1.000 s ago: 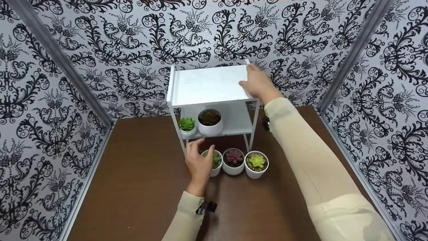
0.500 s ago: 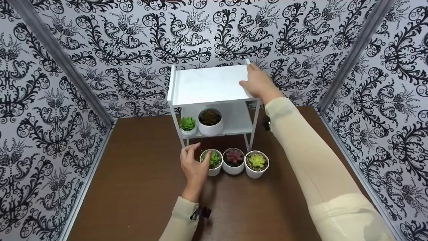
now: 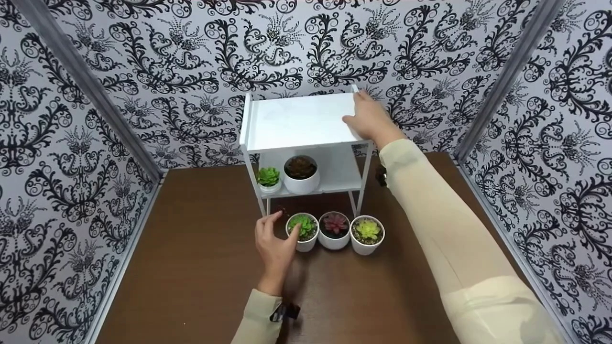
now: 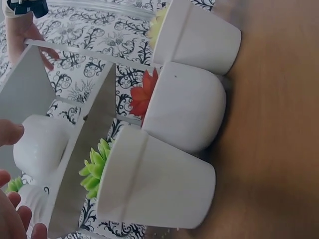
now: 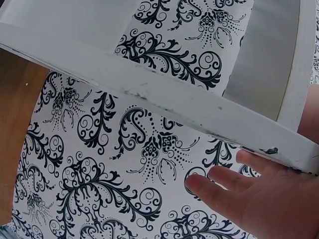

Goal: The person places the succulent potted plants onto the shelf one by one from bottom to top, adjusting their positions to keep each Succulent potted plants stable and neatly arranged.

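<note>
A white two-tier shelf (image 3: 299, 122) stands at the back of the brown table. My right hand (image 3: 372, 120) holds its upper right side, thumb over the top board; in the right wrist view the fingers (image 5: 219, 194) extend along the outside of the side rail (image 5: 164, 94). My left hand (image 3: 275, 248) hovers with thumb and fingers spread, just left of a white pot with a green succulent (image 3: 302, 226). Beside that pot stand a white pot with a dark red succulent (image 3: 334, 224) and one with a yellow-green succulent (image 3: 367, 230), in a row before the shelf.
On the lower tier, a small pot with a bright green succulent (image 3: 268, 177) sits left of a larger white pot with a brown succulent (image 3: 301, 184). Patterned wall panels (image 3: 191, 71) enclose the brown table (image 3: 201, 267) at the back and sides.
My left hand has drawn left and slightly down from in front of the green succulent pot, uncovering it. My right hand stays on the shelf, and the pots have not moved.
</note>
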Demonstrator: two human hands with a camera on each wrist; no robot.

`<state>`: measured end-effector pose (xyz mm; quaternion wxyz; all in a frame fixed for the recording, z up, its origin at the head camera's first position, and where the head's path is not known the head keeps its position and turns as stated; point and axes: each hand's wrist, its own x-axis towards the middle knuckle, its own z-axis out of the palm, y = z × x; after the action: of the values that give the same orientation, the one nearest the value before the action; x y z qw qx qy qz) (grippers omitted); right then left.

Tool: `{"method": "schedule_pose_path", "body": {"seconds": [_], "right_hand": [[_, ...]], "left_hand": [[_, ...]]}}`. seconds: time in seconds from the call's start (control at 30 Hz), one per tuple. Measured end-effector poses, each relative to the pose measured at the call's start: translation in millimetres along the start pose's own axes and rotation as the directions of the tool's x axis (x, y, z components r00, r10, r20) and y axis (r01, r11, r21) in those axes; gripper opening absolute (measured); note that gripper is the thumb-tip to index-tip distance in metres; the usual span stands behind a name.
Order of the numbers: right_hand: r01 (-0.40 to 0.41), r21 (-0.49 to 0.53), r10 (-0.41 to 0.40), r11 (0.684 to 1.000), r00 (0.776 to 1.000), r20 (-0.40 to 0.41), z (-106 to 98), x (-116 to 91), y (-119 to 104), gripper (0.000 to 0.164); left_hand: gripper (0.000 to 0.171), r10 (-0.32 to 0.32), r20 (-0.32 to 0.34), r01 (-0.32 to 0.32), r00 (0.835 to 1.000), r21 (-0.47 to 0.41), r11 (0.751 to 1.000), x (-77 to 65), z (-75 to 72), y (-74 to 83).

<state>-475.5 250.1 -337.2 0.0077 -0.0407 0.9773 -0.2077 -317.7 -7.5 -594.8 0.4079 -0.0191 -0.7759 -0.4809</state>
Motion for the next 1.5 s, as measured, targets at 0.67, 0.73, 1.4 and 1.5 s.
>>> {"method": "schedule_pose_path", "body": {"seconds": [0.67, 0.73, 1.4, 1.5], "right_hand": [[-0.006, 0.034, 0.006, 0.999, 1.0, -0.009, 2, 0, 2, 0.087], [-0.011, 0.039, 0.011, 0.999, 1.0, -0.008, 2, 0, 2, 0.087], [-0.006, 0.039, 0.006, 0.999, 1.0, -0.009, 1, -1, 0, 0.087], [-0.002, 0.035, 0.003, 0.999, 1.0, -0.012, 1, 0, 0, 0.087]], "left_hand": [[0.079, -0.052, 0.155, 0.052, 0.986, 0.008, 0.999, -15.6, -1.9, -10.8], [0.083, -0.058, 0.173, 0.057, 0.983, 0.009, 0.998, -16.8, -1.3, -12.0], [0.095, -0.16, 0.24, 0.159, 0.958, 0.026, 0.987, -32.3, 10.3, -26.7], [0.096, -0.169, 0.238, 0.167, 0.956, 0.027, 0.986, -33.6, 11.6, -28.1]]}}
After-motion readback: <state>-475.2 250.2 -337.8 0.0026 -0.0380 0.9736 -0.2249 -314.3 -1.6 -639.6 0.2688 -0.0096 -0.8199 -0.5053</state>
